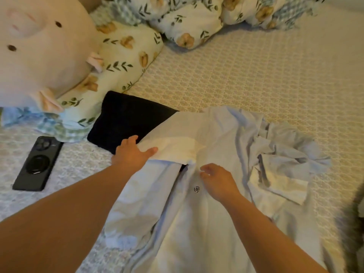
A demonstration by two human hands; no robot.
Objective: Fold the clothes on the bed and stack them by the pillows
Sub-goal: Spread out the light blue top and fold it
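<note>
The pale blue shirt [206, 174] lies spread on the bed [256, 75], its upper edge overlapping a folded black garment [126, 121] beside the floral pillow [122, 56]. The left hand [132, 154] grips a turned-over flap of it, thumb on top; the right hand [216, 180] hovers with loosely curled fingers, grasping nothing. Best to smooth the thin, wrinkly cloth flat first, then square the bunched sleeve [285, 160] inward.

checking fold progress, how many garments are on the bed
2: a folded black garment beside the floral pillow, and a light blue shirt spread out, overlapping it. More may lie out of frame.
</note>
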